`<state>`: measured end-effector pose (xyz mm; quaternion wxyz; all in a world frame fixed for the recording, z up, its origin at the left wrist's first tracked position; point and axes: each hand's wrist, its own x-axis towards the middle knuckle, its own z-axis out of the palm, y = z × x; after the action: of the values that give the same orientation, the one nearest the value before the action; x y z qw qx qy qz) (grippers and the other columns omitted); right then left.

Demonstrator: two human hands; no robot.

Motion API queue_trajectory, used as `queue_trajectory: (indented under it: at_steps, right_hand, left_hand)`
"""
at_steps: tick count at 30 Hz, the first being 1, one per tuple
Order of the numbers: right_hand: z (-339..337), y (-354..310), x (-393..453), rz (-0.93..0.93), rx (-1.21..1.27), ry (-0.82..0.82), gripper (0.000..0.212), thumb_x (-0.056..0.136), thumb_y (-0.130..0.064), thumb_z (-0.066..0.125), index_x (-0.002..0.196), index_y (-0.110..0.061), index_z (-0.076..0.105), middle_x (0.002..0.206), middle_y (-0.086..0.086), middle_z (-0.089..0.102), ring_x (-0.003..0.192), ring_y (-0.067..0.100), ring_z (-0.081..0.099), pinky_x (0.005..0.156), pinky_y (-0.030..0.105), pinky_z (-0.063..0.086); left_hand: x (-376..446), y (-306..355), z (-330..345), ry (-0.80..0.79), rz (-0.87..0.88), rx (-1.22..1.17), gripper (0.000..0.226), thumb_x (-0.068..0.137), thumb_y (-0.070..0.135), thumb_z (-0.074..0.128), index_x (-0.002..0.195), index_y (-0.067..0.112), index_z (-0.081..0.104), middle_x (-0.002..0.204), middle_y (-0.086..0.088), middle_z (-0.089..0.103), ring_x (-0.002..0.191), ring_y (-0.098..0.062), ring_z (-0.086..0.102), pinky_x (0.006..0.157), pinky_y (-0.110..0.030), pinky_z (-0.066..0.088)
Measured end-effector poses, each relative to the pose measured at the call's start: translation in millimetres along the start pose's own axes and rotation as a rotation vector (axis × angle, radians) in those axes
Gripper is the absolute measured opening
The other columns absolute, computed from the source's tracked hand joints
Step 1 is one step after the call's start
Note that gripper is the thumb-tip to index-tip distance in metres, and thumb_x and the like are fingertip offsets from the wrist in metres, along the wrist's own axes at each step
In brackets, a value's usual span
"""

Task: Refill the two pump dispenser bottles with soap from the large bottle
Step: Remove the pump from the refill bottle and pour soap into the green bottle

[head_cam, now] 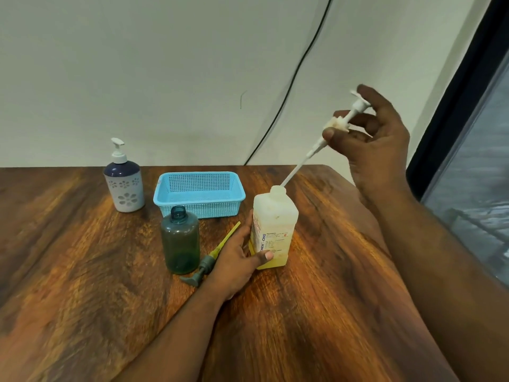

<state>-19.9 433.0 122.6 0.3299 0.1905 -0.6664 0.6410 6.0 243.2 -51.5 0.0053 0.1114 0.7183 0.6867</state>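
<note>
Wooden table (82,271) | right hand (369,139) pinches white pump (341,122), tube tip at large bottle (275,230) mouth | left hand (237,260) clasps bottle near centre | step: extracting pump | next: clear tube, pour into open green bottle (180,241).

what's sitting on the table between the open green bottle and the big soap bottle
In the head view, the green pump head with its yellow tube lies there, partly under the left hand steadying the large bottle.

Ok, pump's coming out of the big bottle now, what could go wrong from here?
1. The white pump in the right hand has its tube tip at the neck of the large bottle; it may drip soap onto the table.
2. The left hand steadies the large bottle only low down, so a snagging tube could tip it.
3. The green bottle stands open close by and could get knocked.
</note>
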Motion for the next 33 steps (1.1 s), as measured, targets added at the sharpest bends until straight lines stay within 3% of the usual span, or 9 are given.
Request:
queue_trajectory:
  at_steps: [3, 6, 9, 13, 15, 18, 23, 29, 33]
  right_hand:
    - [-18, 9, 0, 0.075, 0.127, 0.189, 0.064, 0.069, 0.002, 0.080, 0.127, -0.013, 0.055, 0.104, 0.021, 0.068, 0.101, 0.028, 0.068, 0.084, 0.043, 0.057]
    - [-43, 24, -6, 0.187, 0.342, 0.433, 0.064, 0.073, 0.007, 0.076, 0.129, -0.010, 0.049, 0.101, 0.016, 0.066, 0.094, 0.026, 0.071, 0.083, 0.046, 0.057]
    - [-51, 47, -25, 0.251, 0.323, 0.523, 0.061, 0.075, 0.011, 0.071, 0.125, -0.009, 0.042, 0.092, 0.005, 0.064, 0.083, 0.016, 0.070, 0.080, 0.041, 0.058]
    - [-41, 87, -68, 0.427, 0.203, 0.570, 0.061, 0.074, 0.009, 0.073, 0.112, -0.018, 0.035, 0.098, 0.004, 0.055, 0.084, 0.016, 0.067, 0.073, 0.030, 0.057]
    - [-36, 103, -87, 0.496, 0.150, 0.542, 0.068, 0.073, 0.008, 0.076, 0.118, -0.022, 0.034, 0.106, 0.008, 0.054, 0.087, 0.018, 0.066, 0.072, 0.030, 0.058]
    - [-32, 116, -109, 0.591, -0.037, 0.488, 0.076, 0.069, 0.000, 0.081, 0.126, -0.027, 0.039, 0.114, 0.009, 0.056, 0.095, 0.020, 0.065, 0.084, 0.041, 0.057]
    - [-38, 123, -122, 0.745, -0.250, 0.371, 0.066, 0.064, -0.012, 0.087, 0.115, -0.027, 0.047, 0.112, 0.004, 0.059, 0.094, 0.022, 0.063, 0.081, 0.046, 0.057]
    - [-42, 125, -120, 0.728, -0.590, 0.169, 0.080, 0.061, -0.037, 0.087, 0.130, -0.025, 0.048, 0.137, 0.004, 0.050, 0.120, 0.026, 0.051, 0.097, 0.047, 0.048]
    - [-31, 110, -120, 0.515, -0.809, -0.057, 0.076, 0.068, -0.054, 0.076, 0.134, -0.039, 0.042, 0.152, -0.001, 0.036, 0.138, 0.029, 0.035, 0.109, 0.054, 0.034]
  left_hand:
    - [0, -2, 0, 0.007, -0.002, -0.007, 0.088, 0.084, -0.005, 0.068, 0.137, 0.048, 0.020, 0.133, 0.021, 0.047, 0.118, 0.005, 0.050, 0.092, -0.014, 0.049]
    - [1, -1, 0, 0.003, -0.004, 0.003, 0.087, 0.084, -0.002, 0.068, 0.135, 0.050, 0.021, 0.133, 0.022, 0.045, 0.120, 0.004, 0.047, 0.088, -0.013, 0.049]
    - [-1, 2, 1, 0.004, -0.012, 0.004, 0.088, 0.084, -0.002, 0.068, 0.142, 0.044, 0.019, 0.125, 0.026, 0.045, 0.108, 0.013, 0.047, 0.081, -0.008, 0.048]
    - [-1, 2, 0, 0.007, -0.018, 0.006, 0.090, 0.084, -0.002, 0.068, 0.148, 0.037, 0.019, 0.130, 0.024, 0.043, 0.113, 0.010, 0.046, 0.083, -0.007, 0.047]
    - [-2, 2, 1, 0.013, -0.016, 0.021, 0.090, 0.084, 0.000, 0.069, 0.148, 0.037, 0.019, 0.130, 0.026, 0.043, 0.113, 0.011, 0.046, 0.089, -0.010, 0.046]
    - [-2, 0, 1, 0.027, 0.001, 0.042, 0.092, 0.082, 0.002, 0.072, 0.149, 0.037, 0.019, 0.138, 0.022, 0.040, 0.126, 0.004, 0.039, 0.105, -0.024, 0.039]
    - [-3, -3, 0, 0.051, 0.006, 0.040, 0.092, 0.081, 0.003, 0.073, 0.148, 0.040, 0.022, 0.148, 0.012, 0.040, 0.133, -0.003, 0.038, 0.106, -0.030, 0.042]
    - [-5, -2, 2, 0.070, 0.005, 0.053, 0.094, 0.080, 0.004, 0.075, 0.151, 0.035, 0.022, 0.150, 0.010, 0.039, 0.133, -0.003, 0.039, 0.107, -0.032, 0.041]
    - [-7, 3, 2, 0.045, -0.020, 0.049, 0.091, 0.082, 0.003, 0.072, 0.149, 0.039, 0.021, 0.152, 0.010, 0.036, 0.138, -0.008, 0.035, 0.109, -0.039, 0.040]
